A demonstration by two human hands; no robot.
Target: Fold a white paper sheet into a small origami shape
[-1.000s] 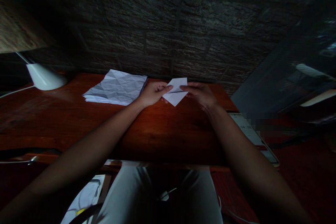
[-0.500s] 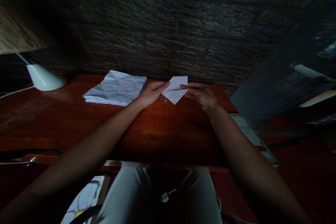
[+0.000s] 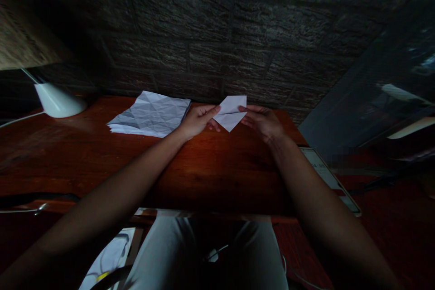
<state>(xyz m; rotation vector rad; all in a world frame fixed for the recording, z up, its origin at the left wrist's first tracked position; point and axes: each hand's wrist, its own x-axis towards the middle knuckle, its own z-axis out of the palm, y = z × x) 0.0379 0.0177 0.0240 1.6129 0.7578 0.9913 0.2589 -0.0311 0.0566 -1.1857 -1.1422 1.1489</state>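
Note:
Just above the wooden desk (image 3: 217, 172), a small folded sheet of white paper (image 3: 231, 114) is held between my two hands. Two flaps show on it with a crease running across the middle, and one corner points down. My left hand (image 3: 200, 120) pinches its left side, thumb on top and fingers beneath. At the right edge, my right hand (image 3: 263, 122) grips the paper between thumb and fingers. A stack of creased white paper (image 3: 151, 113) lies to the left of my left hand.
A lamp with a white base (image 3: 61, 100) stands at the far left. A phone (image 3: 328, 176) with a lit screen lies along the right edge, by my right forearm. Behind the desk rises a dark stone wall (image 3: 210, 31).
The folded paper has shifted slightly up and to the right. My right thumb has slid from the paper's face towards its right edge. My left hand stays almost still.

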